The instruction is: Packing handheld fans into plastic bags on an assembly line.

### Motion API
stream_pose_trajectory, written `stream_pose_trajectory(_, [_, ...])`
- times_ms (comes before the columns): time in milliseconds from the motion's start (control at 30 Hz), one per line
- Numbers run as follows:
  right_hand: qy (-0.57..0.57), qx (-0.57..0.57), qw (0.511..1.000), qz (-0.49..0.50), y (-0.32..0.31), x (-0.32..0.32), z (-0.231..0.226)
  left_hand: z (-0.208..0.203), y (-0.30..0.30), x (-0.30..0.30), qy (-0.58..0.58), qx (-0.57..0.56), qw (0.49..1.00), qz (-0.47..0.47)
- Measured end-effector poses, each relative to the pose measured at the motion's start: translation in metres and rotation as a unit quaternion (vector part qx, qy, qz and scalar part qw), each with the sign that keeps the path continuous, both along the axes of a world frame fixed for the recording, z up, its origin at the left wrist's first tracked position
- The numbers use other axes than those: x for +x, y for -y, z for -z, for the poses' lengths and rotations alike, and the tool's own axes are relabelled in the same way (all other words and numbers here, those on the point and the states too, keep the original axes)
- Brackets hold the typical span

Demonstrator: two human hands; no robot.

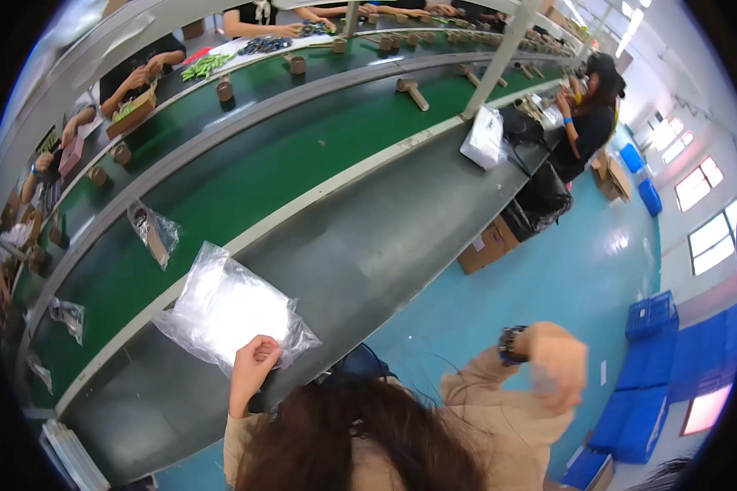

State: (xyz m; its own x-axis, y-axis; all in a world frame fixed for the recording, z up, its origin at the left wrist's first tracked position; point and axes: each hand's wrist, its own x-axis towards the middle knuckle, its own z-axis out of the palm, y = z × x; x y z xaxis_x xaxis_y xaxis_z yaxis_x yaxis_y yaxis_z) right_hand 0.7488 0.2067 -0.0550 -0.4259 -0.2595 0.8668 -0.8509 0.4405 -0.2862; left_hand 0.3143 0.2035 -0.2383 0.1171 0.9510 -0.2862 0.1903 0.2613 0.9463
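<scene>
A stack of clear plastic bags (229, 303), bright with glare, lies on the grey side shelf in front of me. My left hand (256, 360) rests at its near edge, fingers curled together on the plastic film. Out to the right, over the floor and away from the shelf, my right hand (558, 372) is smeared by motion, so its fingers cannot be made out. On the green conveyor belt (303, 172), beyond the bags, a bagged brown-handled item (151, 233) lies on its own.
More bagged pieces (67, 317) lie on the belt at left. A brown hammer-shaped piece (413, 92) sits farther along. A white packet (485, 139) rests on the shelf near a seated co-worker (594, 114). A metal post (499, 61) rises by the belt. Blue crates (651, 315) stand at right.
</scene>
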Motion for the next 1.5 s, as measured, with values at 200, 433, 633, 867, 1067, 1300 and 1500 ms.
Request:
stream_pose_trajectory(200, [0.287,-0.296,0.830,0.376,-0.183,-0.013,0.034,-0.025,0.007,0.029,-0.135,0.060,0.986,-0.071])
stream_pose_trajectory(433, [0.296,0.040,0.273,0.914,-0.542,0.100,0.147,-0.018,0.004,0.040,-0.215,0.020,0.975,-0.053])
stream_pose_trajectory(633, [0.249,0.229,0.190,0.922,-0.663,0.083,0.184,-0.018,0.003,0.031,-0.071,-0.115,0.988,-0.081])
stream_pose_trajectory(867, [0.404,0.331,0.091,0.848,-0.731,0.099,0.192,-0.108,-0.043,0.069,-0.257,-0.033,0.961,-0.095])
stream_pose_trajectory(1067, [0.158,0.327,0.384,0.849,-0.651,0.055,0.134,-0.042,0.008,0.054,-0.134,-0.091,0.984,-0.079])
stream_pose_trajectory(1300, [0.152,-0.540,0.655,0.506,-0.498,-0.007,0.100,-0.018,-0.026,0.048,-0.042,-0.064,0.989,-0.129])
stream_pose_trajectory(1500, [0.209,-0.737,0.581,0.277,-0.271,-0.093,0.126,0.011,-0.030,0.040,0.006,-0.004,0.991,-0.130])
